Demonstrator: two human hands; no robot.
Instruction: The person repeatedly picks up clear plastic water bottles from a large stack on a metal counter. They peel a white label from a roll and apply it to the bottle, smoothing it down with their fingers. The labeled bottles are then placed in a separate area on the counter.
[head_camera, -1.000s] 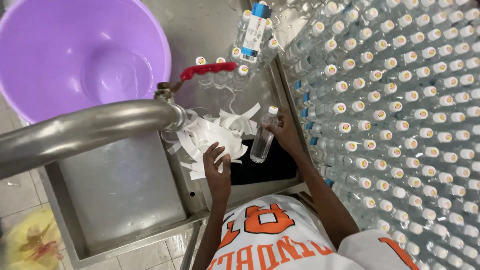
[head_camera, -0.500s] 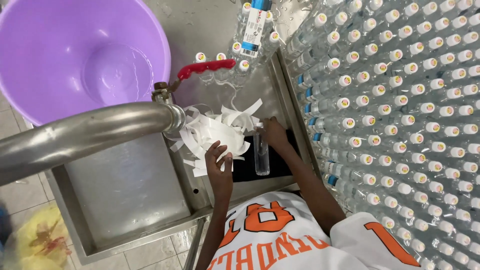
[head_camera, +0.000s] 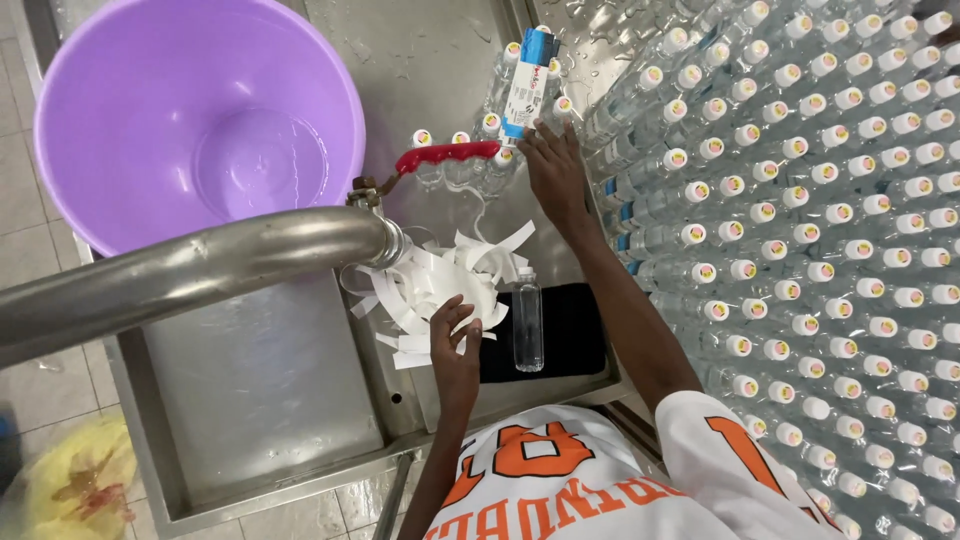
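My right hand (head_camera: 553, 172) is stretched out to the far side of the steel counter, fingers spread over the bottles just below a labelled bottle (head_camera: 527, 83) with a blue and white wrap. It holds nothing. My left hand (head_camera: 455, 345) rests on a heap of white paper strips (head_camera: 435, 285), fingers curled among them. A clear unlabelled bottle (head_camera: 527, 322) lies on its side on a black pad (head_camera: 570, 335) between my arms.
A big purple basin (head_camera: 190, 110) stands at the far left. A thick steel pipe (head_camera: 190, 275) with a red-handled tap (head_camera: 445, 155) crosses the sink (head_camera: 260, 390). Many capped clear bottles (head_camera: 800, 240) fill the right side. A yellow bag (head_camera: 75, 485) lies on the floor.
My right hand laid the clear bottle down on the black pad, let go, and reached away toward the labelled bottle at the far side. My left hand stayed on the paper strips.
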